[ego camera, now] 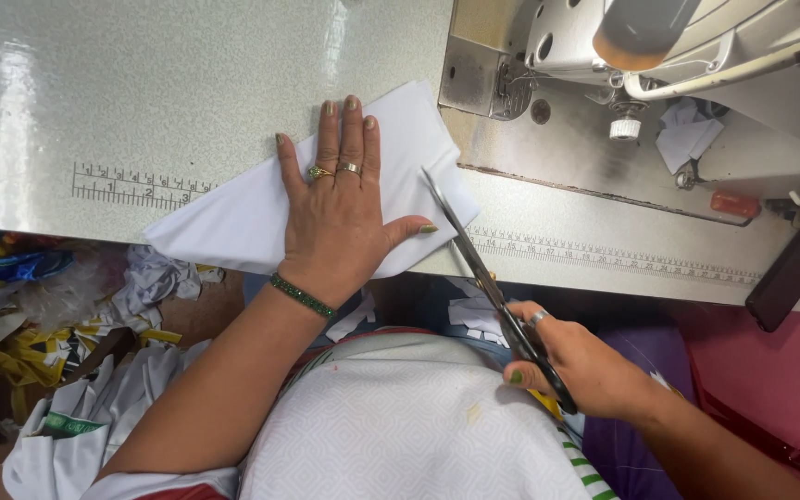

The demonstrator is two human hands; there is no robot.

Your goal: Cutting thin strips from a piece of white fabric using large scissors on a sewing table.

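1. Left hand (340,208) pressed flat on the white cloth (252,218), fingers spread and straight, gripping nothing, only pinning the piece to the table (141,83).
2. Cloth lying folded at the table's near edge, one corner pointing toward the printed ruler (136,188), the other end close to the sewing machine (622,83) plate.
3. Right hand (585,366) closed around the scissors (488,278) handles, fingers through the loops, held below the table edge and over the lap.
4. Blades seemingly closed or nearly so, tips lying on the cloth's right part just beside the left thumb; cannot tell whether a cut line is already open under them.
5. Judged from this: cutting at an early or middle stage. Cloth outline looking whole, no separated strip visible next to the blades, so most of the cut probably left to do.
6. Right edge of the cloth beyond the blades small; likely the part to be trimmed, though not sure.
7. Scraps (155,278) of white and coloured fabric heaped at the left below the table, and a crumpled white bit near the machine's needle area.
8. Dark flat object (789,273) resting at the right table edge, untouched.
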